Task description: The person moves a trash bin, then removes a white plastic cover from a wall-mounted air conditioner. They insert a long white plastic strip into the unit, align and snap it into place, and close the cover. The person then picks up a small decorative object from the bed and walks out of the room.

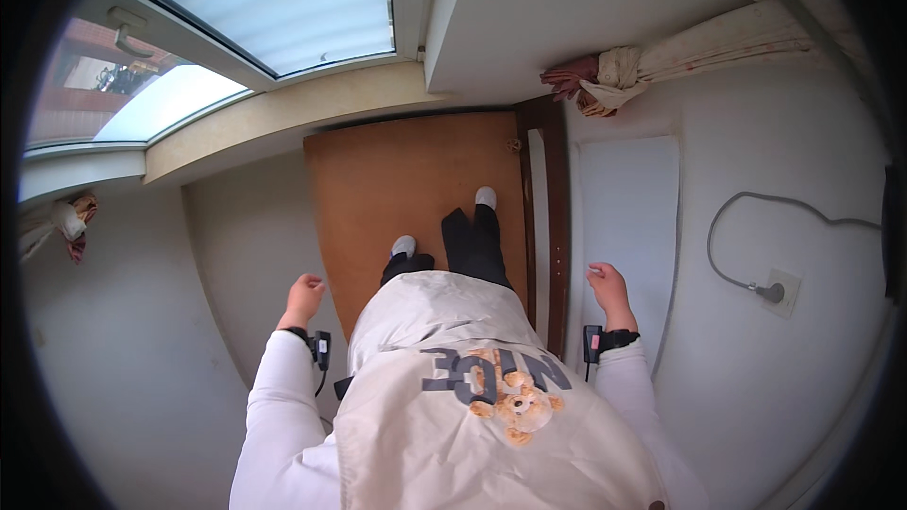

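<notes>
My left hand (304,297) is held out in the air left of my body, its fingers loosely curled together and nothing visible in them. On the other side, my right hand (613,294) hangs in the air with curled fingers, also showing nothing held. Each wrist wears a black strap with a small black device; the left device (323,350) and the right device (592,344) each trail a thin cable. Between my arms spreads a beige apron (406,416) with a bear print. Neither hand touches it.
My feet in light shoes (486,197) stand on a brown wooden surface (406,170). A window (274,9) with a handle is at upper left. Tied curtains (614,76) hang at upper right. A grey cable (718,236) runs into a wall socket (782,294). A white panel (628,227) stands by my right hand.
</notes>
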Action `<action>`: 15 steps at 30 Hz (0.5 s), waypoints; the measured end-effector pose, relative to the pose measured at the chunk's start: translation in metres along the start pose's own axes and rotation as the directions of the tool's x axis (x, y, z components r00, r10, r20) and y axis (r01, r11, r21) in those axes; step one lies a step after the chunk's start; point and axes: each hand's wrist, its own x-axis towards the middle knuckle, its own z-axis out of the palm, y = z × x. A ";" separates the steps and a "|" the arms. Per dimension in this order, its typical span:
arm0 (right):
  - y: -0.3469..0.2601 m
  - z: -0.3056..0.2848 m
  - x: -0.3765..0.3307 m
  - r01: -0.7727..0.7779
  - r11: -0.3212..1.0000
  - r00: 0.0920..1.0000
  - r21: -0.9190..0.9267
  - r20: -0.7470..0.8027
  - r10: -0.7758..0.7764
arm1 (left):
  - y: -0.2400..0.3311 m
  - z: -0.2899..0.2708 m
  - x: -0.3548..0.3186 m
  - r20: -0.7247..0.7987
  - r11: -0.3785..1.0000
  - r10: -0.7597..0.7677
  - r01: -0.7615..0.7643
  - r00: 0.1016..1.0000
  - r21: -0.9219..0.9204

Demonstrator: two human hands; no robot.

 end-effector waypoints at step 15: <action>-0.003 0.151 0.497 0.093 0.944 0.898 -0.315 0.437 0.058 | -0.093 0.145 -0.273 -0.079 0.609 -0.764 0.756 0.640 0.239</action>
